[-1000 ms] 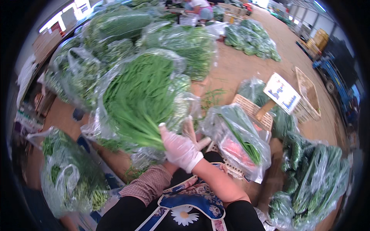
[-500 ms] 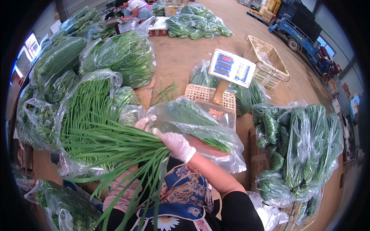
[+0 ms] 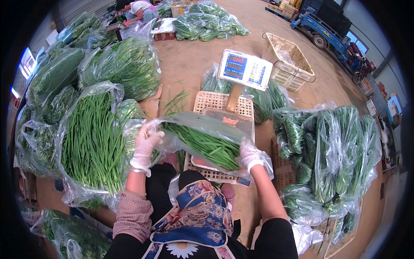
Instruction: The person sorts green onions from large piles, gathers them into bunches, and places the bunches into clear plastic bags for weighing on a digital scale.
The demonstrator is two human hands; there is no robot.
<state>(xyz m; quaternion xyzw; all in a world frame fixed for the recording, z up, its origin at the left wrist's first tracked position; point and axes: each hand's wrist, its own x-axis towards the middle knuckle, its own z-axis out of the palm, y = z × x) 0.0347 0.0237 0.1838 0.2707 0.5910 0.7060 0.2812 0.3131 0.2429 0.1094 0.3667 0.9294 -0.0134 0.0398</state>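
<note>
A clear plastic bag of chives (image 3: 202, 140) is stretched between my gloved hands, tilted down to the right over the scale (image 3: 206, 163). My left hand (image 3: 147, 144) is closed on the bag's left end. At its lower right end, my right hand (image 3: 251, 156) grips the plastic; its fingers are partly hidden by the film. Left of my left hand stands a big open bag of loose long chives (image 3: 92, 142). The scale's display head (image 3: 245, 69) rises on a post behind the bag, and a plastic crate (image 3: 211, 101) sits around the platform.
Filled bags of greens (image 3: 340, 155) are stacked on crates at my right. More bagged greens (image 3: 123, 67) pile up at the far left. An empty-looking cream crate (image 3: 286, 62) stands beyond the scale. A person (image 3: 140, 13) crouches at the back; a blue cargo tricycle (image 3: 330, 36) is parked far right.
The loose bunch of chives that both hands held at the left is out of them. My hands have parted and now hold the bag that lay on the scale, raised at its left end.
</note>
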